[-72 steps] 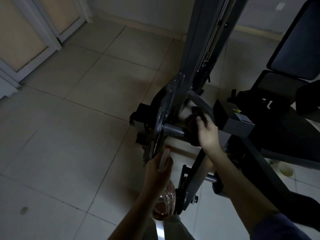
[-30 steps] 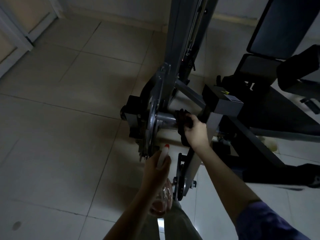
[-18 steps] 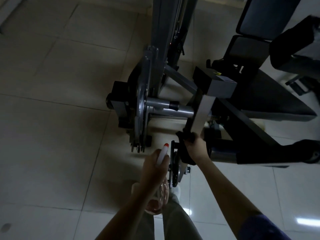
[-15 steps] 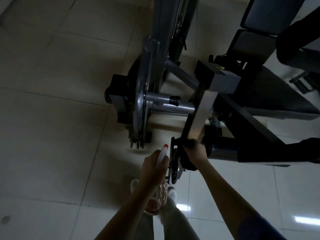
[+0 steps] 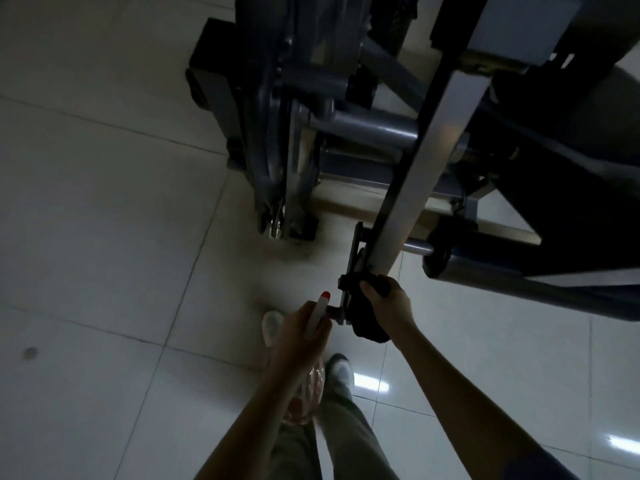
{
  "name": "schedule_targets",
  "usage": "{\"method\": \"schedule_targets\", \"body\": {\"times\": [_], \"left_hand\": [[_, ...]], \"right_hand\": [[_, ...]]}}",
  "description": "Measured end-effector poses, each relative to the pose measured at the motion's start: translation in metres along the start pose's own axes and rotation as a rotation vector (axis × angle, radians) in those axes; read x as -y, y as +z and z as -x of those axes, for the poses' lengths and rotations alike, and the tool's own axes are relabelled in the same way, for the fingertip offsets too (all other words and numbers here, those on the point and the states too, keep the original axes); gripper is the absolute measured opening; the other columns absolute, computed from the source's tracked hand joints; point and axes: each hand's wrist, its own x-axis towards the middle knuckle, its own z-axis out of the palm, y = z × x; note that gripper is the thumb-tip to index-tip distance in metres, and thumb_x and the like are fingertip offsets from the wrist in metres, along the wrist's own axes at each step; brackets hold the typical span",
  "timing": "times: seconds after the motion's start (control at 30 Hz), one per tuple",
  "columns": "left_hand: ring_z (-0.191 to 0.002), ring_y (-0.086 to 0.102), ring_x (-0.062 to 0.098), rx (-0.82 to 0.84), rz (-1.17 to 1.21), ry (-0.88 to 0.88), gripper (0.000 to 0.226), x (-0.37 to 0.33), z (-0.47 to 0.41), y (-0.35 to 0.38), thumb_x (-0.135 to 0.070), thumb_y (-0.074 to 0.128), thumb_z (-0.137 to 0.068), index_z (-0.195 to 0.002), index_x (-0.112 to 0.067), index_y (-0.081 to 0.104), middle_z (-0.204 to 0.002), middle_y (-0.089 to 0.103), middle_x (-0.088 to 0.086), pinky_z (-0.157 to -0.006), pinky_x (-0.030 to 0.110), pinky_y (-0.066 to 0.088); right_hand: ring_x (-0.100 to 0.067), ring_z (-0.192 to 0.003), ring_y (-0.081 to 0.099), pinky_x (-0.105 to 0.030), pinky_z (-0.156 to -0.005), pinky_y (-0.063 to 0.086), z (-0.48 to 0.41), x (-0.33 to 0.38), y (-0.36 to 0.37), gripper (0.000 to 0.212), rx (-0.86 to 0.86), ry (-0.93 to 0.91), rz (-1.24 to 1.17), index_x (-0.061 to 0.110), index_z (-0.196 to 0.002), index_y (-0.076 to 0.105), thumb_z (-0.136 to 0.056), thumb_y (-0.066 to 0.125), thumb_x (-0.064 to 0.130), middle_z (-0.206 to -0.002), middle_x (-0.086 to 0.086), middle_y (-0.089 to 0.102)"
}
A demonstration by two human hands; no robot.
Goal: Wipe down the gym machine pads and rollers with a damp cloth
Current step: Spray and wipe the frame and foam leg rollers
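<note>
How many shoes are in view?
2. One shoe peeks out left of the left hand holding the bottle; the other shoe sits lower, below the cloth gripped by the right hand.

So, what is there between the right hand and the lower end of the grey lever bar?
The dark cloth. In the head view, the right hand grips it around the lower end of the grey lever bar.
</note>
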Motion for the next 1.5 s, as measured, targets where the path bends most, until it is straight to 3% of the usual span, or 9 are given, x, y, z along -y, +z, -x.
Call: {"method": "schedule_targets", "body": {"times": [0.2,0.27,0.5,0.6,0.73,0.83,1.13,1.3,1.5], "left_hand": [[-0.062,0.045,0.003,0.101,0.002,-0.198,0.008,0.038,0.013,0.028,-0.014,0.051,-0.098,-0.092,-0.019,0.054,-0.075,0.052,-0.005,-0.055,0.010,0.040],[-0.067,0.043,-0.005,0.116,0.031,-0.227,0.026,0.048,0.012,0.033,-0.014,0.052,-0.098,-0.086,-0.035,0.047,-0.078,0.047,-0.016,-0.059,0.007,0.039],[-0.072,0.043,-0.010,0.105,0.063,-0.294,0.031,0.099,0.000,0.052,-0.016,0.050,-0.099,-0.086,-0.044,0.044,-0.081,0.046,-0.021,-0.069,0.006,0.039],[-0.070,0.047,0.002,0.134,0.004,-0.333,0.010,0.115,-0.006,0.060,-0.017,0.047,-0.100,-0.097,-0.025,0.054,-0.082,0.052,-0.008,-0.076,0.020,0.044],[-0.078,0.044,-0.010,0.117,0.099,-0.300,0.034,0.132,-0.011,0.065,-0.010,0.050,-0.098,-0.094,-0.044,0.047,-0.085,0.047,-0.022,-0.074,0.010,0.039],[-0.065,0.049,0.009,0.154,0.030,-0.292,0.015,0.138,-0.011,0.072,-0.015,0.047,-0.099,-0.111,-0.012,0.057,-0.077,0.053,0.000,-0.057,0.007,0.039],[-0.053,0.041,0.011,-0.059,0.279,-0.380,0.010,0.157,0.002,0.078,-0.008,0.048,-0.096,-0.100,-0.009,0.057,-0.063,0.047,-0.001,-0.048,0.014,0.036],[-0.077,0.055,0.000,-0.142,0.412,-0.407,0.021,0.160,0.000,0.069,-0.010,0.053,-0.096,-0.107,-0.027,0.059,-0.086,0.060,-0.011,-0.074,0.021,0.048],[-0.056,0.041,0.020,-0.151,0.402,-0.423,0.014,0.164,0.000,0.068,-0.008,0.051,-0.094,-0.080,-0.007,0.050,-0.062,0.046,0.004,-0.051,0.021,0.037]], "right_hand": [[-0.003,-0.076,0.056,-0.012,-0.065,0.042,0.003,-0.019,0.014,0.035,-0.052,-0.036,-0.078,0.015,-0.127,0.052,-0.095,0.053,0.029,-0.097,0.003,0.061],[0.002,-0.076,0.055,-0.005,-0.055,0.039,0.001,-0.025,0.021,0.033,-0.078,-0.044,-0.109,0.017,-0.126,0.052,-0.095,0.051,0.029,-0.089,0.011,0.058],[-0.010,-0.100,0.055,-0.013,-0.076,0.041,-0.010,-0.040,0.031,0.036,-0.139,-0.093,-0.122,0.013,-0.129,0.053,-0.095,0.053,0.025,-0.115,-0.001,0.062],[-0.003,-0.094,0.054,-0.008,-0.074,0.042,-0.011,-0.047,0.033,0.034,-0.153,-0.185,-0.034,0.016,-0.127,0.053,-0.094,0.055,0.023,-0.112,0.003,0.062],[0.017,-0.082,0.055,0.000,-0.067,0.043,-0.008,-0.053,0.042,0.035,-0.124,-0.355,0.112,0.021,-0.127,0.053,-0.092,0.058,0.022,-0.101,0.016,0.058],[0.025,-0.084,0.052,0.003,-0.068,0.042,-0.011,-0.051,0.048,0.031,-0.094,-0.435,0.158,0.022,-0.123,0.055,-0.092,0.059,0.018,-0.096,0.023,0.058],[0.000,-0.099,0.054,0.003,-0.072,0.042,-0.025,-0.048,0.068,0.036,-0.078,-0.452,0.189,0.015,-0.126,0.056,-0.092,0.059,0.024,-0.106,0.012,0.058],[-0.004,-0.105,0.054,-0.002,-0.073,0.041,-0.027,-0.051,0.072,0.038,-0.067,-0.459,0.219,0.014,-0.129,0.054,-0.092,0.059,0.024,-0.119,0.001,0.062],[-0.023,-0.124,0.051,-0.024,-0.093,0.043,-0.028,-0.058,0.084,0.046,0.018,-0.549,0.371,0.010,-0.136,0.045,-0.094,0.054,0.025,-0.134,-0.010,0.054]]}}
